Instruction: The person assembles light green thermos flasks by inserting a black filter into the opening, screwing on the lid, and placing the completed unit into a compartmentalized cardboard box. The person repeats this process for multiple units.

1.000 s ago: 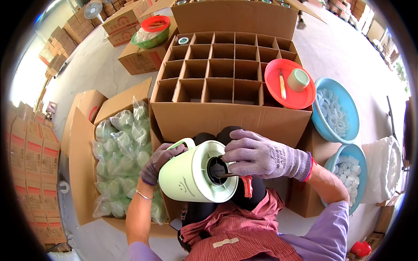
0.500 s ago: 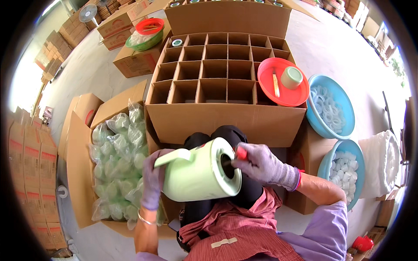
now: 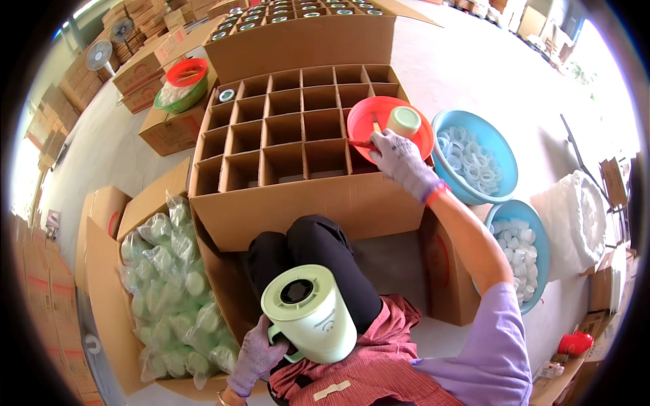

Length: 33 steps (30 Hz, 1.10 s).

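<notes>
Holding the pale green jug (image 3: 310, 312) upright on our lap, we have our left hand (image 3: 257, 352) wrapped around its handle, its dark round opening facing up. Our right hand (image 3: 399, 159) reaches far to the right into the red bowl (image 3: 365, 115), fingers closed on or about a thin stick lying there, though we cannot tell how firmly; a small green cup (image 3: 405, 122) sits in the same bowl just beside it. To do this well, we judge the jug should stay steady and level while the right hand works, and the stick should be lifted clear of the cup. The divided cardboard box (image 3: 298, 196) lies between lap and bowl; blue basins (image 3: 504, 145) of rings stand right.
</notes>
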### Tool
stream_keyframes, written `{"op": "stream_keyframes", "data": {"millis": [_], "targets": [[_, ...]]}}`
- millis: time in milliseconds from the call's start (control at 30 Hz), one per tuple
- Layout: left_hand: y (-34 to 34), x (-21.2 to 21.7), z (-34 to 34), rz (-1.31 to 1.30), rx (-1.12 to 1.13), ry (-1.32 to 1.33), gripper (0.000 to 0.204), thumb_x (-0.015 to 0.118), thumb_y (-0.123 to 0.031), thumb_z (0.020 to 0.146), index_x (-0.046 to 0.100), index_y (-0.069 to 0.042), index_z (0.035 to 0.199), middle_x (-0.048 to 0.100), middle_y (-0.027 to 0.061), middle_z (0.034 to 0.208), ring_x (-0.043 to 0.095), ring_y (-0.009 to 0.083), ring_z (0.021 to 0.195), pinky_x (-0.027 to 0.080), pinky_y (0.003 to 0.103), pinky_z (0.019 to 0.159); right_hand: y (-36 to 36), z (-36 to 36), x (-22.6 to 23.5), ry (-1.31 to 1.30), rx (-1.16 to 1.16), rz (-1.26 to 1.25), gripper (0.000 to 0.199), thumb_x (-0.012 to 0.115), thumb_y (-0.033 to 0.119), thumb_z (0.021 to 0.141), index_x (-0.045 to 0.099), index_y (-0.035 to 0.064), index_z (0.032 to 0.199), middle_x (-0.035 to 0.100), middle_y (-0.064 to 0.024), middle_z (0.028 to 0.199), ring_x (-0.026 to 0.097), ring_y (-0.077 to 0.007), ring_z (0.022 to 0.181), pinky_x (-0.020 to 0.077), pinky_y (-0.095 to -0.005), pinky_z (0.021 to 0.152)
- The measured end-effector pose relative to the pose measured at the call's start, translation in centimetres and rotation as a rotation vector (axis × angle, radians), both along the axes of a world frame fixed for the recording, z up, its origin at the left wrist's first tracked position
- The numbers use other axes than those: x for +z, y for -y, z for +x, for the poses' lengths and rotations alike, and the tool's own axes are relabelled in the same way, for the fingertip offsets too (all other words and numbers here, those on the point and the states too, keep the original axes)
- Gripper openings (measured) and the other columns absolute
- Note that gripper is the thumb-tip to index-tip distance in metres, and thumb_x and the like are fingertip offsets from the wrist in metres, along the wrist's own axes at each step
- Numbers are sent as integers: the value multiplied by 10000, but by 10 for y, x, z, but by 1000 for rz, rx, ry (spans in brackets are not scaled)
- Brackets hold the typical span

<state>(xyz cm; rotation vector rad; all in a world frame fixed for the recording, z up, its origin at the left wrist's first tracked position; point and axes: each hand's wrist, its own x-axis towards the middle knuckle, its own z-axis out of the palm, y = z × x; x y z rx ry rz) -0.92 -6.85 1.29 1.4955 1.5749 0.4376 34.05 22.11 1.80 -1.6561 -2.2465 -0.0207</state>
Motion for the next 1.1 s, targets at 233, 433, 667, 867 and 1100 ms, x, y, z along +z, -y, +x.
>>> {"op": "stream_keyframes", "data": {"millis": [233, 433, 667, 867, 1100], "targets": [[-15, -6, -17, -2, 8, 85, 391, 639, -64, 816, 628, -3, 1202, 711, 211, 1047, 706, 340, 953, 551, 383, 851, -91, 71, -37, 216, -153, 17, 334, 656, 325, 876, 644, 67, 1088, 627, -218, 1139, 653, -389, 1013, 544, -491, 865], [-35, -52, -43, 304, 323, 472, 157, 715, -56, 877, 647, 36, 985, 673, 167, 1037, 671, 269, 963, 555, 379, 852, -119, 89, -49, -6, -304, -103, 852, 794, 379, 718, 426, 284, 1480, 454, -238, 1378, 511, -505, 1163, 465, -564, 1003], [-86, -60, -30, -141, 686, 1590, 201, 540, -199, 982, 592, -5, 979, 645, 120, 1009, 650, 248, 992, 578, 425, 857, -32, 56, -28, -221, 53, 340, 784, 809, 374, 712, 506, 189, 1411, 553, -200, 1206, 546, -380, 1115, 485, -523, 914], [-92, -61, -28, 9, 615, 1400, 253, 486, -141, 995, 591, 43, 1134, 666, 143, 1115, 673, 197, 935, 590, 310, 782, 0, 46, -60, -115, -170, 278, 711, 789, 402, 735, 530, 238, 1376, 478, -185, 1264, 514, -444, 1145, 429, -585, 963], [-88, -77, -43, 34, 440, 1361, 299, 501, -194, 992, 564, -9, 1218, 648, 113, 1210, 661, 202, 1070, 597, 345, 878, 125, 151, -35, -149, -529, 396, 466, 735, 257, 777, 632, 116, 1208, 601, -159, 1234, 570, -364, 1147, 455, -473, 999]]}}
